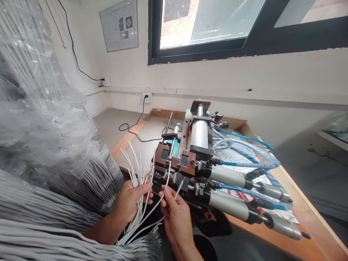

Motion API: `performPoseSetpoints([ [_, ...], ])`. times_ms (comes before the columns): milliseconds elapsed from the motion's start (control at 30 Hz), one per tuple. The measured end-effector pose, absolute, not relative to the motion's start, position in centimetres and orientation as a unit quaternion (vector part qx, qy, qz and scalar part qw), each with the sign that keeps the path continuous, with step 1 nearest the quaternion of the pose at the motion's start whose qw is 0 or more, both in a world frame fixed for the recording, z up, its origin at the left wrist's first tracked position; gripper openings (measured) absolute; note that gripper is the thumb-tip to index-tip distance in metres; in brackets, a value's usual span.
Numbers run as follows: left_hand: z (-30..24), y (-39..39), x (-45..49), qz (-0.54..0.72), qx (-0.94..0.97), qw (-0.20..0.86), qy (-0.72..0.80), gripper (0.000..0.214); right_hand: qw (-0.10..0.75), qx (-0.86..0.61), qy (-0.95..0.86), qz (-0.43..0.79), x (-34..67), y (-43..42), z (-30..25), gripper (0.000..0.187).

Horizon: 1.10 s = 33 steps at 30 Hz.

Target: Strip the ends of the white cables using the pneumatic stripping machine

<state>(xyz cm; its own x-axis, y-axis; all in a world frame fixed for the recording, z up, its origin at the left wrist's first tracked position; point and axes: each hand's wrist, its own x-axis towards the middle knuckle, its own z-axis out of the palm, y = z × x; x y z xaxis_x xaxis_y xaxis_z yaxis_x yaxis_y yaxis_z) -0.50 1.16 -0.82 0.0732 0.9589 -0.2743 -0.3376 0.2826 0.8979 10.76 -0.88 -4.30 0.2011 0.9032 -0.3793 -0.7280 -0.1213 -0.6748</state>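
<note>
My left hand [132, 203] is closed around a fan of several thin white cables [136, 166], their ends sticking up in front of a small pneumatic machine [190, 156]. My right hand [175, 214] pinches one white cable [178, 188] between thumb and fingers, its tip close to the machine's front jaws [174, 177]. The cables trail down toward my lap.
A large bundle of grey-white cables in clear plastic [46, 145] fills the left side. The machine sits on a wooden table [299, 217] with silver cylinders [244, 210] and blue air hoses [244, 145]. A black power cord [136, 127] runs to a wall socket [147, 97].
</note>
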Motion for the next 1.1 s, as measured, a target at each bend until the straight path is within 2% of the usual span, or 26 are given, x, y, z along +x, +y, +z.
performPoseSetpoints([
  [433,-0.8,1.1,-0.3,0.481,0.332,0.660,0.472,0.016,0.628,-0.369,-0.055,0.683,10.9,0.1,-3.8,0.028],
  [600,-0.7,0.8,0.1,0.456,0.349,0.664,0.479,0.019,0.591,-0.322,-0.123,0.729,10.6,-0.1,-3.5,0.028],
  [833,-1.3,0.7,-0.2,0.474,0.370,0.647,0.469,0.020,0.642,-0.430,-0.186,0.607,10.4,-1.5,-4.2,0.026],
  [1100,-1.4,1.2,-0.7,0.508,0.362,0.619,0.477,0.018,0.630,-0.420,-0.137,0.639,10.9,-1.1,-3.8,0.029],
])
